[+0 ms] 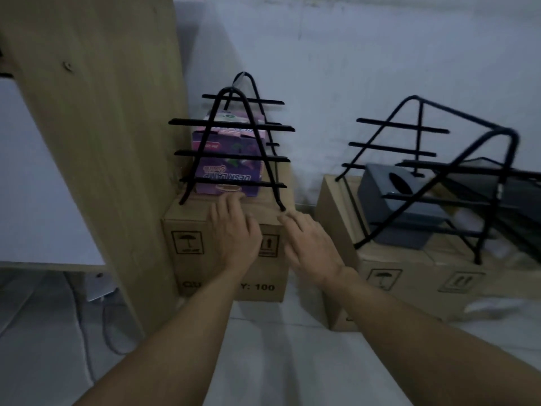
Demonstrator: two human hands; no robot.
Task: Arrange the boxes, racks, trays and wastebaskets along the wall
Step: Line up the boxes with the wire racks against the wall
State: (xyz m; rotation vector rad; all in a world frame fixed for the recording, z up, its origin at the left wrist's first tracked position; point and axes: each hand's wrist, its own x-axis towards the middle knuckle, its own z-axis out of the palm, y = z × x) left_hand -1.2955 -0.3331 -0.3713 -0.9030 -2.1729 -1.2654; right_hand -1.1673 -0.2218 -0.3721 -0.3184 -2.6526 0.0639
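A brown cardboard box (187,230) stands on the floor against the white wall. On top of it sits a black wire rack (231,153) with a purple desk-lamp box (231,171) inside, upside down. My left hand (234,232) lies flat on the box top, its fingertips at the lamp box's lower edge. My right hand (310,244) has straight fingers that reach the rack's right foot at the box's corner. To the right a second cardboard box (409,276) carries another black wire rack (421,177) over a grey tissue box (395,197).
A tall wooden panel (96,142) rises just left of the first box. Cables (105,326) lie on the floor behind the panel. Black trays (521,189) show at the far right edge. A narrow gap of pale floor (304,306) separates the two cardboard boxes.
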